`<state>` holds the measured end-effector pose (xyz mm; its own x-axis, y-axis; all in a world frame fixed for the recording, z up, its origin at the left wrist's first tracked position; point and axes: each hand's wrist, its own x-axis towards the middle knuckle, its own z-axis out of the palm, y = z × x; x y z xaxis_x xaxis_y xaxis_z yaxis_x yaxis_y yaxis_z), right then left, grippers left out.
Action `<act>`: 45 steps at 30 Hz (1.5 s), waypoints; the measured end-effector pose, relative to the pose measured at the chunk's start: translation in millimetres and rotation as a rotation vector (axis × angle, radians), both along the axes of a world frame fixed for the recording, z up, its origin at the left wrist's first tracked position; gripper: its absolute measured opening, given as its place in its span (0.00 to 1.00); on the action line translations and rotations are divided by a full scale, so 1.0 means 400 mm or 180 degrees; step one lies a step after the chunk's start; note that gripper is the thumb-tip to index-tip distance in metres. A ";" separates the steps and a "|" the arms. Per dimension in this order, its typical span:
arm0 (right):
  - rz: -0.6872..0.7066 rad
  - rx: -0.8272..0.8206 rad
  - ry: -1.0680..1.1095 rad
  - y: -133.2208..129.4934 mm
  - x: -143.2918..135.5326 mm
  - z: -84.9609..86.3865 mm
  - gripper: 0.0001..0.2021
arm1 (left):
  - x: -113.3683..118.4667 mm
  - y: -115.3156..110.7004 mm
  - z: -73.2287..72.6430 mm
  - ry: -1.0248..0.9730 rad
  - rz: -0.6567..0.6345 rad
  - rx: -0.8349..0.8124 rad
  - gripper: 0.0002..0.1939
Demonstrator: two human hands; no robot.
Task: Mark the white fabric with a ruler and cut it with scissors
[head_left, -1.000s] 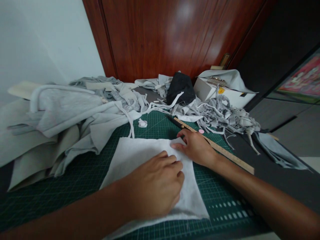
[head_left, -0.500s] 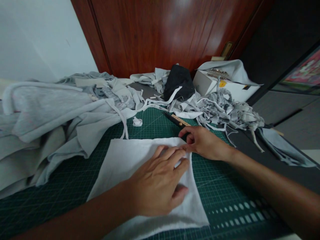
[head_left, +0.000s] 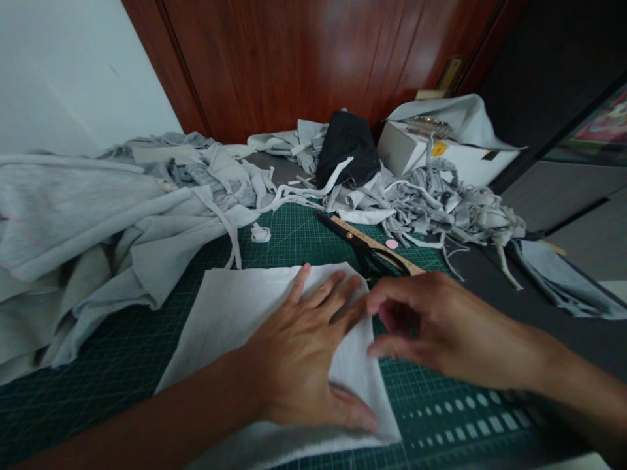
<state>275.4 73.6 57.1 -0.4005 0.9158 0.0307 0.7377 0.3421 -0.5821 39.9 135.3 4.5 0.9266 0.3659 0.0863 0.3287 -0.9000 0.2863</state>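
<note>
A white piece of cloth [head_left: 235, 320] lies on the green cutting mat [head_left: 191, 307] in front of me. Flat on it rests my left hand [head_left: 304, 359], open, with fingers and thumb spread and pressing the fabric. My right hand [head_left: 426, 326], slightly blurred, is at the cloth's right edge by my left index finger. Its thumb stands apart from its bent fingers, and nothing shows between them. Just beyond the cloth's far right corner lie black-handled scissors [head_left: 361, 247], partly over a wooden ruler [head_left: 409, 264].
Grey fabric [head_left: 127, 222] is heaped on the left. A small white object [head_left: 260, 233] and a pink disc [head_left: 391, 243] lie on the mat. Behind are a black cloth [head_left: 349, 147], tangled grey strips [head_left: 426, 202] and a white box [head_left: 455, 163], before a wooden door [head_left: 304, 59].
My right hand has come back toward me from the cloth's far right corner, uncovering the scissors' handles, ruler and pink disc. My left fingers have spread wider.
</note>
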 end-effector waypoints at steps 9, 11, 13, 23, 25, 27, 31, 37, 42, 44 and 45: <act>0.0899 -0.0149 -0.0273 -0.113 -0.035 -0.035 0.02 | -0.001 -0.002 0.000 0.0015 -0.0010 0.0129 0.58; 0.0924 0.0083 -0.0237 -0.113 -0.033 -0.039 0.06 | 0.001 0.004 -0.001 -0.0024 -0.0017 0.0163 0.58; 0.0948 0.0444 -0.0323 -0.115 -0.031 -0.045 0.09 | 0.003 0.015 -0.002 -0.0044 -0.0015 0.0187 0.57; 0.0937 0.0954 -0.0472 -0.116 -0.039 -0.079 0.15 | 0.006 0.063 0.014 0.0153 0.0020 0.0119 0.57; 0.0896 0.0953 -0.0418 -0.113 -0.038 -0.073 0.15 | 0.007 0.061 0.015 0.0138 0.0005 0.0103 0.57; 0.0844 0.1037 -0.0439 -0.112 -0.038 -0.069 0.16 | 0.008 0.060 0.014 0.0120 -0.0001 0.0106 0.57; 0.0876 0.1425 -0.0600 -0.112 -0.038 -0.072 0.21 | 0.008 0.064 0.012 0.0144 0.0007 0.0073 0.58; 0.0618 0.2263 -0.0588 -0.119 -0.015 -0.084 0.16 | 0.006 0.064 0.019 0.0193 0.0017 -0.0035 0.60; 0.0646 0.2203 -0.0535 -0.127 -0.007 -0.084 0.20 | 0.007 0.062 0.021 0.0175 0.0016 -0.0079 0.60; 0.0737 0.2060 -0.0430 -0.125 -0.008 -0.083 0.23 | 0.008 0.064 0.019 0.0197 0.0013 -0.0065 0.61; 0.0814 0.1996 -0.0403 -0.124 -0.008 -0.083 0.23 | 0.009 0.065 0.018 0.0199 0.0004 -0.0057 0.61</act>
<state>272.1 24.0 24.0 -0.6370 0.6166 0.4627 0.6382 0.7584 -0.1320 43.3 161.2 11.5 0.9296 0.3680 0.0216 0.3476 -0.8945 0.2811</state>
